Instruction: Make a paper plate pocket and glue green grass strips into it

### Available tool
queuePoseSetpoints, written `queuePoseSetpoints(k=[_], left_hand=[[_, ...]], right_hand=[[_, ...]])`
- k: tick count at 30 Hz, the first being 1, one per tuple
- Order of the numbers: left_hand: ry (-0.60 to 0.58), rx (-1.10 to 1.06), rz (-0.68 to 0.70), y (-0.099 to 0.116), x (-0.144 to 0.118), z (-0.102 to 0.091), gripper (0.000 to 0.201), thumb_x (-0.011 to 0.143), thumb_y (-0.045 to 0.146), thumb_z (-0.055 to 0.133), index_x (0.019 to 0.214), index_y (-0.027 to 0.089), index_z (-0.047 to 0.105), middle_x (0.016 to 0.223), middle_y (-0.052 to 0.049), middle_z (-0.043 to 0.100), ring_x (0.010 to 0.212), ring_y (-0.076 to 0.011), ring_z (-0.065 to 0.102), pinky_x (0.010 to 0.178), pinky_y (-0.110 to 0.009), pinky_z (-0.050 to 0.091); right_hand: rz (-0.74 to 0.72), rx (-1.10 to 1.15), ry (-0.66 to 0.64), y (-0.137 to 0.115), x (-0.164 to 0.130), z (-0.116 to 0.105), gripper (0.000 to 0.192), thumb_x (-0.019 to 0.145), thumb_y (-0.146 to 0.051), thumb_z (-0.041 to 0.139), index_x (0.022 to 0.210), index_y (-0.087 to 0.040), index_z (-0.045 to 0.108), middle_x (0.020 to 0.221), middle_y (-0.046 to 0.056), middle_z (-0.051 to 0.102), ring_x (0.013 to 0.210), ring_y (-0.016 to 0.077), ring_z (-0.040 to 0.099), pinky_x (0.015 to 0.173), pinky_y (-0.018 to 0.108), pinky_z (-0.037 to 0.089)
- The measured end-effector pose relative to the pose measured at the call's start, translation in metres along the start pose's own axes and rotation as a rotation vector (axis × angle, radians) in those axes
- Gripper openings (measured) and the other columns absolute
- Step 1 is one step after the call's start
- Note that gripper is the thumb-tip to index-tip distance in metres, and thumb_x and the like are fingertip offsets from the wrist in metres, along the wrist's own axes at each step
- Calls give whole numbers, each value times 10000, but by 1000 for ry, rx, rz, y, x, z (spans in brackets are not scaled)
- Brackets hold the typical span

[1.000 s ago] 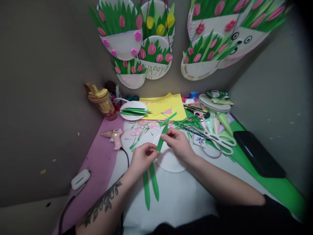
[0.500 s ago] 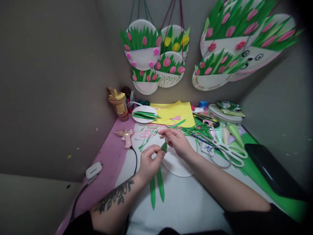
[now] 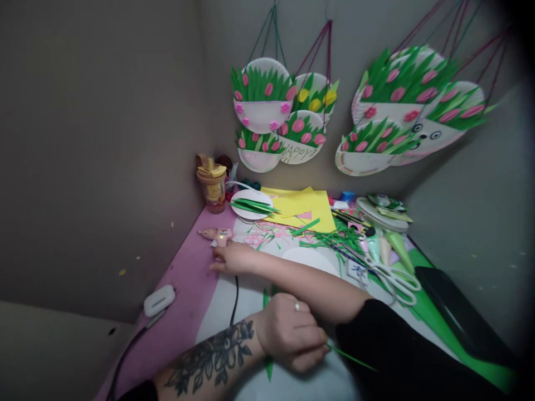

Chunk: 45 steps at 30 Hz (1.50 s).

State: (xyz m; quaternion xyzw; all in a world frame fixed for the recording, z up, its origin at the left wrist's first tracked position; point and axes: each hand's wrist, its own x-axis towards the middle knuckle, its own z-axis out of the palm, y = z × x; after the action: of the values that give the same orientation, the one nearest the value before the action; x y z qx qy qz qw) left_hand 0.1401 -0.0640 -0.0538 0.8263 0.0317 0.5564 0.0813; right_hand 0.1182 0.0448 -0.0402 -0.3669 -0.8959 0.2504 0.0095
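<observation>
Glue gun (image 3: 219,236), pink and lit at its rear, lies on the purple mat at the far left of the tabletop (image 3: 292,384), and the right hand (image 3: 232,258) has crossed over the body to it. That hand lies flat just below the gun, fingers stretched toward the handle; its grip looks loose and open, touching or almost touching the gun but not closed round it. The gun's black cord runs back from under this hand toward the near edge.

The left hand (image 3: 292,333), nearer the body and below the reaching arm, has its grip curled shut on a thin green paper strip (image 3: 349,356), which sticks out to the right of the knuckles. More green leaf shapes (image 3: 267,367) lie partly under this hand. Beyond the right forearm sits a white paper plate (image 3: 309,259), and farther right of it the white-handled scissors (image 3: 397,277) among green scraps.

As a judgement, the step in hand is fetching the gun while the cut leaf is kept ready. The next move calls for closing the fingers firmly round the handle, lifting it clear of the mat with the hot nozzle pointed away from the other hand, and minding the cord so it does not drag across the leaves. The strip needs to stay pinched steady meanwhile.
</observation>
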Motion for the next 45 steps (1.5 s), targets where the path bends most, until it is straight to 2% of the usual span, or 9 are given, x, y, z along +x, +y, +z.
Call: queuePoseSetpoints(k=[9, 15, 19, 22, 27, 31, 34, 38, 45], left_hand=[[33, -40, 7, 4, 1, 3, 153, 780, 220, 544, 638, 170, 563, 441, 45, 428, 412, -100, 367, 412, -271, 273], [50, -94, -187, 13, 15, -11, 119, 816, 226, 522, 720, 197, 587, 497, 13, 566, 445, -115, 476, 466, -290, 348], [47, -133, -348, 15, 21, -26, 117, 828, 175, 501, 809, 211, 610, 565, -13, 619, 500, -134, 529, 531, -286, 391], [192, -174, -639, 11, 20, -31, 141, 865, 212, 523, 738, 212, 583, 588, -8, 599, 546, -131, 533, 553, -263, 398], [685, -426, -1211, -19, 12, -24, 190, 880, 336, 559, 759, 206, 489, 555, 53, 516, 519, -94, 449, 542, -208, 368], [707, -602, -1484, -38, 6, -17, 248, 791, 383, 647, 732, 174, 527, 643, 5, 611, 562, -99, 505, 548, -208, 390], [724, -621, -1527, -43, 4, -16, 279, 716, 378, 733, 714, 151, 571, 707, -1, 619, 648, -97, 543, 608, -199, 414], [740, -684, -1508, -49, 6, -12, 301, 626, 299, 820, 742, 151, 584, 677, 50, 541, 598, -58, 475, 578, -168, 384], [669, -896, -1558, -63, 18, 4, 314, 640, 257, 818, 729, 150, 537, 666, 45, 471, 540, -44, 415, 448, -136, 319]], right_hand=[[-70, -43, 326, -8, -43, -16, 310, 968, -382, 423, 1105, -229, 656, 858, 66, 552, 805, 213, 538, 717, 328, 433], [-158, 565, 652, 20, -87, -8, 207, 926, -347, 488, 899, -207, 640, 848, 41, 547, 858, 180, 549, 812, 342, 460], [-42, 1096, 791, 33, -103, -4, 186, 822, -367, 619, 824, -225, 500, 727, -14, 590, 606, 126, 593, 562, 259, 477], [-39, 1336, 975, 40, -122, -18, 358, 725, -256, 700, 863, -258, 369, 853, -36, 660, 512, 96, 605, 393, 182, 347], [49, 1463, 952, 51, -174, -42, 456, 654, -208, 742, 852, -250, 333, 933, 5, 708, 506, 109, 639, 374, 170, 324], [210, 1514, 781, 67, -209, -36, 442, 620, -315, 767, 933, -205, 475, 827, 31, 708, 505, 137, 636, 375, 199, 339], [263, 1550, 664, 82, -224, -19, 360, 600, -310, 781, 846, -175, 556, 740, 25, 682, 567, 148, 652, 445, 212, 399], [332, 1546, 720, 96, -232, 5, 321, 602, -310, 809, 795, -172, 593, 655, -5, 640, 624, 154, 649, 562, 238, 462], [308, 1471, 614, 103, -227, 28, 487, 656, -581, 748, 845, -146, 633, 563, -12, 569, 473, 109, 464, 447, 238, 308]])
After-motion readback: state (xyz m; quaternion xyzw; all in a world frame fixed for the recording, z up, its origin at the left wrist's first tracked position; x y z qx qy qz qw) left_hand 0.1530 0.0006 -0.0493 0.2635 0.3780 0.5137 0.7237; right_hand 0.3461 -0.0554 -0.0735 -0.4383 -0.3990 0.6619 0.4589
